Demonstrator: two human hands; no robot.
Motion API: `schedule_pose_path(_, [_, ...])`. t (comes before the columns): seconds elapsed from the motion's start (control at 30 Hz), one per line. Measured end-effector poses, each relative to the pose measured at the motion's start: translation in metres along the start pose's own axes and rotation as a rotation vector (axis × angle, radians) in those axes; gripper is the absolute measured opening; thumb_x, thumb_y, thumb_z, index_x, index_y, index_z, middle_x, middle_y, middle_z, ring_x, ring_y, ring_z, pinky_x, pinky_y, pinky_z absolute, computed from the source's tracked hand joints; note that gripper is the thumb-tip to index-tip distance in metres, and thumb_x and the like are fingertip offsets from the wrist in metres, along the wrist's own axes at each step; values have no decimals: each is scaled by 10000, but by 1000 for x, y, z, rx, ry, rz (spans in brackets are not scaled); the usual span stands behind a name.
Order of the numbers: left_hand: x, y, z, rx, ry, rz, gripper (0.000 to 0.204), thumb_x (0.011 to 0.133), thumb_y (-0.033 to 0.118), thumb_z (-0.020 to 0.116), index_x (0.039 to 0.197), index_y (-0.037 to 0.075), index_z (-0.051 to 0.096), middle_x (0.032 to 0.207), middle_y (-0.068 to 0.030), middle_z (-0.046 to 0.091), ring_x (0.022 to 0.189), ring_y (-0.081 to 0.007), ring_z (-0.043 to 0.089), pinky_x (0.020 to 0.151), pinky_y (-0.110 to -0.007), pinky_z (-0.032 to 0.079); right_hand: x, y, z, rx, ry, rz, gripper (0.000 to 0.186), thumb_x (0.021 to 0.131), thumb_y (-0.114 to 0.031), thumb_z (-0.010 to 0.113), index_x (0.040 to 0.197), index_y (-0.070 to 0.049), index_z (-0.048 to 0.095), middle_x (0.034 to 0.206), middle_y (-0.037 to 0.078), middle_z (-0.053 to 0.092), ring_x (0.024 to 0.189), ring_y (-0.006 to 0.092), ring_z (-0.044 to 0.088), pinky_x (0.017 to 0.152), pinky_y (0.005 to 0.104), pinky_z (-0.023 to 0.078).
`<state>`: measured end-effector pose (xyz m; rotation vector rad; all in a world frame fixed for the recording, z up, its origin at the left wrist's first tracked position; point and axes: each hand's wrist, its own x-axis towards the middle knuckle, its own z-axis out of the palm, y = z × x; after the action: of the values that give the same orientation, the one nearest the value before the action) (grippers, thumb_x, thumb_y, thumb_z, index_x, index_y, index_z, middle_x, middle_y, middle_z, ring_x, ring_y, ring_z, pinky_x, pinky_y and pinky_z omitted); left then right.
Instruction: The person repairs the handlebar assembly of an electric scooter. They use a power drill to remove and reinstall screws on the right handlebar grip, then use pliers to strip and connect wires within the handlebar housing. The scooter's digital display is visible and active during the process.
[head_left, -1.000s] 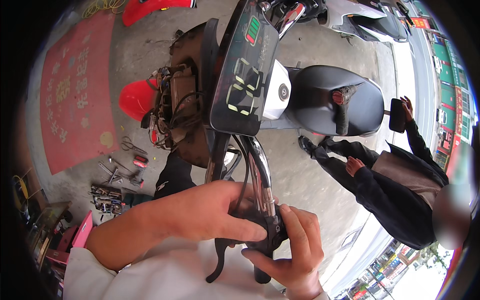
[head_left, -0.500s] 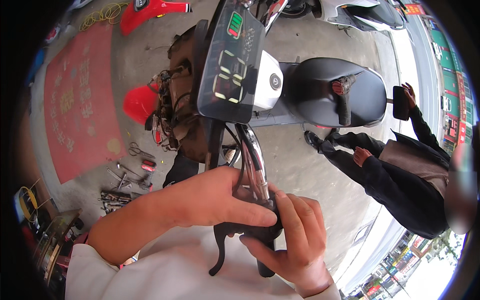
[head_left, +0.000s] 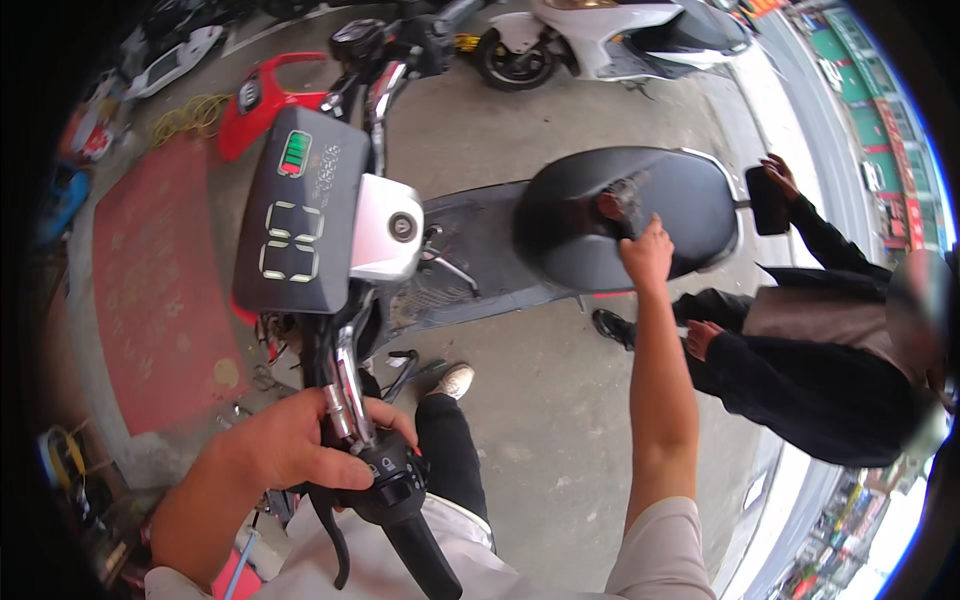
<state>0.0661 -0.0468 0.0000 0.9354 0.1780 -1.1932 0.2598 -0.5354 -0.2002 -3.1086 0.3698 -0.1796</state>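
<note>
My left hand is wrapped round the chrome handlebar of a scooter. Its thumb lies along the black switch housing, just above the black rubber grip. A black brake lever hangs beside the grip. My right arm stretches out to the black seat, where a dark pistol-shaped power driver with a reddish part lies. My right hand is closed round its handle end, which the fingers partly hide. A lit display panel sits at the middle of the handlebar.
A person in dark clothes stands at the right, near the mirror-like black panel. Another white scooter stands beyond. A red mat and a red fairing lie on the floor at left.
My right hand has left the switch housing and reached to the power driver on the seat. My left hand stays on the handlebar. The view has shifted, and the handlebar appears further left.
</note>
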Motion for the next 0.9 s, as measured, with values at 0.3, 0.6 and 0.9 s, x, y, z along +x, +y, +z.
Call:
schedule_pose_path(0.3, [-26,12,-6,52,20,-76,492,883,259,756,1299,39,612,1026,-48,694,811,-129,666,595,-306,554,28,-31,49,-28,-103,169,628,836,-205,621,1436,-77,494,1197,270,686,1134,430,667,992,522,516])
schedule_pose_path(0.6, [-5,10,-23,-105,-264,-82,485,936,198,743,1358,63,544,1121,-91,694,854,-182,684,660,-365,594,-220,-54,-178,1013,258,452,176,909,-85,735,1047,-1,665,847,46,644,740,126,601,687,283,486])
schedule_pose_path(0.9, [-9,-3,-12,-28,-261,-39,465,940,346,736,1320,135,570,1067,-82,720,837,-227,708,674,-409,591,-539,-223,-333,914,659,373,389,866,-138,784,1167,14,590,923,86,631,848,214,617,819,398,531])
